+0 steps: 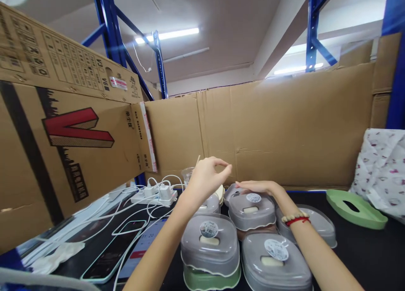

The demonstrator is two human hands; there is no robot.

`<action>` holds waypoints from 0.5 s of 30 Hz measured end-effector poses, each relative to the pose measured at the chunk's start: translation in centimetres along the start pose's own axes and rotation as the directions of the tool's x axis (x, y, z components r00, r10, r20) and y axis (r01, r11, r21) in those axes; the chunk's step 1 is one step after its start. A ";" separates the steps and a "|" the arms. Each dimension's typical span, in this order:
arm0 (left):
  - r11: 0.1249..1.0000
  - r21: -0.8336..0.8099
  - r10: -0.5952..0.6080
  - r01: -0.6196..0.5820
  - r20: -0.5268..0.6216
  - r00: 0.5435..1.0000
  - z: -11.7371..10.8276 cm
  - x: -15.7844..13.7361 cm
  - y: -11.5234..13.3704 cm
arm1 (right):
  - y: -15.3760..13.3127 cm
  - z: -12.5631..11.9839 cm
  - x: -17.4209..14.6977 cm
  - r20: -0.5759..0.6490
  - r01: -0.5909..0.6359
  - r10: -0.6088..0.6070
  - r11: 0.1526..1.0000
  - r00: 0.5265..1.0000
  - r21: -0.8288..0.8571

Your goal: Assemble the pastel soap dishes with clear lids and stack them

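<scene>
My left hand [210,173] is raised above the back containers, thumb and fingertips drawn together in a pinch. Whatever it holds, if anything, is too small to make out. Flat and palm down, my right hand [257,186] reaches over the rear container with a clear grey lid [251,210], its fingers stretched out along the far edge. Nearer me are a lidded container with a green base [210,242] and another grey-lidded container [276,261]. Each of these lids carries a round sticker and a pale handle. One more clear lid [319,225] lies partly behind my right forearm.
A green tray-like piece with a slot [356,208] lies at right, beside a patterned white cloth or bag [379,168]. At left are two phones [115,251], tangled white cables and a power strip [155,196]. Cardboard [268,130] walls the back; a large box [79,130] stands left.
</scene>
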State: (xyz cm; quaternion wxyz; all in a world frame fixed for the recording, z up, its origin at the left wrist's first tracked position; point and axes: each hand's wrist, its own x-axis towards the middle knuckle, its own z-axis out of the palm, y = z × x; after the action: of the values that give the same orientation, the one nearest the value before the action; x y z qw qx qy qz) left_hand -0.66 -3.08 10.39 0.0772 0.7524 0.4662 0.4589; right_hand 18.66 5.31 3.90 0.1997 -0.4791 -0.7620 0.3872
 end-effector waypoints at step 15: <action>0.830 0.467 -0.481 0.306 0.320 0.816 9.3 8.3 -6.9 | 1.6 -1.1 -0.2 0.024 -0.233 0.233 0.972 0.972 0.016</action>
State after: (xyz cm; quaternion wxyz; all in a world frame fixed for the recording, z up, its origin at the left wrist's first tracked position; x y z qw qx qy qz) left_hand 3.29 10.07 6.44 0.1188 0.7176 0.6688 0.1538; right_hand 20.37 5.98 3.35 0.1489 -0.5589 -0.6990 0.4205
